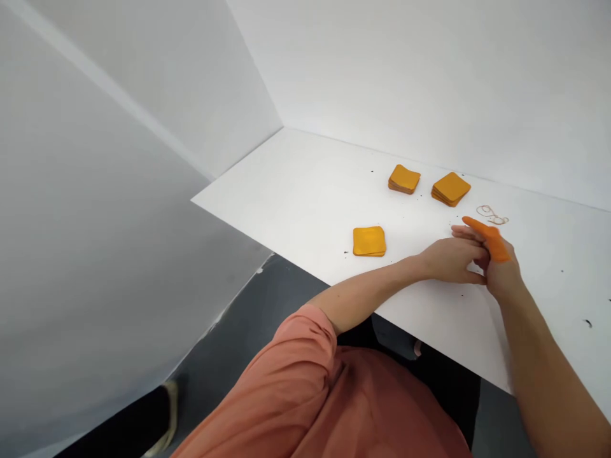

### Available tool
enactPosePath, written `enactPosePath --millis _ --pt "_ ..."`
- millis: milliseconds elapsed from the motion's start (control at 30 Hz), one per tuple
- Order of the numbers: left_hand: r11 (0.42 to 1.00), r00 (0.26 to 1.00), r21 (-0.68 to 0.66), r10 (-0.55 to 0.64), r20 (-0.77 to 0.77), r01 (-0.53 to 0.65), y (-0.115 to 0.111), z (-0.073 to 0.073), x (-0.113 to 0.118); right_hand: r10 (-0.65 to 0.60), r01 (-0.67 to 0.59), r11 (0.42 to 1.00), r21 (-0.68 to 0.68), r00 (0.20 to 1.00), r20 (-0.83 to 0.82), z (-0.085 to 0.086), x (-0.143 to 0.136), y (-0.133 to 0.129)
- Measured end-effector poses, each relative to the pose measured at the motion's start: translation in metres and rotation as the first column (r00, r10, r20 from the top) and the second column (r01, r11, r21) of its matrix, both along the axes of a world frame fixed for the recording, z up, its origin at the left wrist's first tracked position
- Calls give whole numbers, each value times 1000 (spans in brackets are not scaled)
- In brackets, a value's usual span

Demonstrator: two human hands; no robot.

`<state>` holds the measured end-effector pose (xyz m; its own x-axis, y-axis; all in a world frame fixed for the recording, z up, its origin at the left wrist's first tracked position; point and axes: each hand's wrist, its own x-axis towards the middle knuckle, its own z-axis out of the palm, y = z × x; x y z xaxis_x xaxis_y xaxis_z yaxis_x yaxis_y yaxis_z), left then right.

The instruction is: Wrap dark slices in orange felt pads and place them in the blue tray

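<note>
My hands meet over the right part of the white table (305, 191). My left hand (451, 259) reaches across, its fingers bent into the palm of my right hand; whatever they pinch is hidden. On my right hand (506, 273), an orange sleeve like a finger cot (496, 240) covers one finger, and its fingers are stretched out to the left. Beyond the hands lie thin rubber bands (492, 215), loosely looped. Nearest to my left forearm is a short stack of yellow-orange square pieces (369, 241) with rounded corners.
Toward the back wall sit two more stacks, one left (404, 179) and one slightly thicker stack right (451, 188). Small dark specks dot the tabletop, with a dark scrap (587, 323) at the right. White walls (382, 70) close off the back and left.
</note>
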<state>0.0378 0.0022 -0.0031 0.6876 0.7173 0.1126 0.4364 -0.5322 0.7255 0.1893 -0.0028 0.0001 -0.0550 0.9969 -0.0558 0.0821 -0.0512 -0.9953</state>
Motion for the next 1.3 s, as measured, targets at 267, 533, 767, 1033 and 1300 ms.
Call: enactPosePath --millis 267,533,767,1033,1300 --pt "932 784 -360 257 565 -47 4 -3 -3 -29 29 1000 -7 934 -356 18 11 4" --pt "876 653 -479 327 683 63 1 17 -11 35 -11 996 88 961 -273 13 -6 -2" --pt "872 688 -489 372 623 -28 -6 13 -4 4 11 999 49 958 -286 11 -11 -4" --pt "843 746 -538 350 567 14 -9 11 -1 -141 177 968 178 970 -199 -5 -13 -4" --pt "858 593 -511 439 675 -54 1 22 -14 -168 149 935 322 985 31 -13 -6 8"
